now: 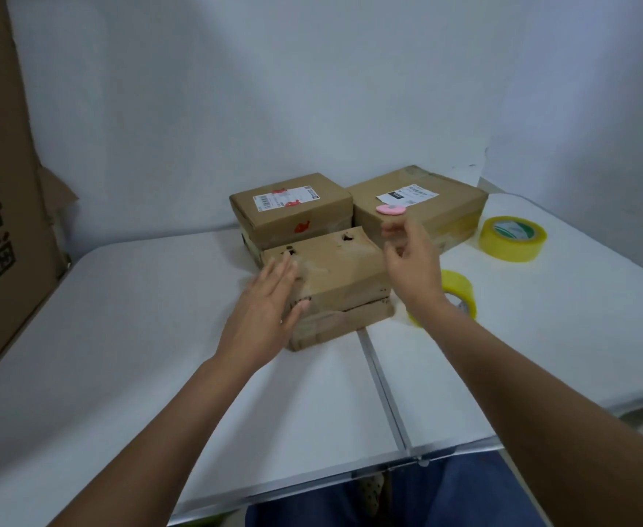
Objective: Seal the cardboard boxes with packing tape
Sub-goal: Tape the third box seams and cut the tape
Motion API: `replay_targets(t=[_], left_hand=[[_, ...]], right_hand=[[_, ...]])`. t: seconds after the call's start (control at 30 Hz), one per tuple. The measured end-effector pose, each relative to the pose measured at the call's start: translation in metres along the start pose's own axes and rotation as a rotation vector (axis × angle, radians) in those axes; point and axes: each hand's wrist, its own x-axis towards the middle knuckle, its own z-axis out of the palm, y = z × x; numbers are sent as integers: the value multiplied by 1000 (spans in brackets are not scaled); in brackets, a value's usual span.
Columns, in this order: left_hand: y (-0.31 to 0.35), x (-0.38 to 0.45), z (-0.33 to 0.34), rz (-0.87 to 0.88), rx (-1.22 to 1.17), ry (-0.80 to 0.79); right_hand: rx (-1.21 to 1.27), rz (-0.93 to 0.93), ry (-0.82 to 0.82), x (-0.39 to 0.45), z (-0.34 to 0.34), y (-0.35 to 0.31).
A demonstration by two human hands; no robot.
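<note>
Three cardboard boxes stand on the white table. The nearest, a worn small box with holes in its top, lies in the middle. My left hand has straight fingers against that box's left side. Just right of the box, my right hand hovers with loosely curled fingers, holding nothing. Behind are a labelled box with red stickers and a larger box with a white label. A yellow tape roll lies partly hidden behind my right wrist. A second yellow tape roll sits farther right.
A small pink object rests on the larger box. A tall cardboard sheet with printed characters leans at the left. The table has a metal seam down its middle. The wall stands close behind the boxes.
</note>
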Motion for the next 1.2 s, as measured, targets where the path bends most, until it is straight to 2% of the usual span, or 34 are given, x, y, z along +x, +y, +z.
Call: replay_targets(t=[0.07, 0.13, 0.2, 0.23, 0.27, 0.33, 0.4, 0.5, 0.57, 0.73, 0.87, 1.0, 1.13, 1.2], left_hand=[[12, -3, 0, 120, -44, 129], [29, -12, 5, 286, -112, 206], [49, -19, 18, 375, -269, 152], [60, -21, 25, 331, -400, 63], [71, -22, 32, 219, -549, -59], [91, -23, 44, -139, -859, -346], [105, -19, 60, -520, -1217, -518], [119, -9, 74, -918, -1595, -579], [127, -1, 81, -1034, -1710, -565], [134, 13, 86, -1139, -1881, -561], [126, 15, 87, -1152, -1880, -563], [110, 7, 85, -1109, -1776, -606], [85, 0, 79, -1053, -1680, -564], [76, -6, 72, -1015, -1634, -546]], right_hand=[[-229, 44, -29, 12, -19, 15], [-570, 137, -244, 20, -34, 31], [-810, 274, -502, 23, -43, 40], [-865, 316, -570, 23, -46, 42], [-885, 334, -593, 23, -47, 44], [-862, 345, -577, 23, -48, 45], [-815, 365, -554, 18, -46, 43], [-753, 389, -495, 9, -39, 42], [-738, 391, -463, 3, -35, 38], [-723, 375, -435, -6, -31, 19], [-662, 375, -490, -4, -33, -3], [-532, 381, -629, -3, -38, -19], [-192, 571, -817, -17, -42, -28], [-119, 587, -908, -24, -45, -28]])
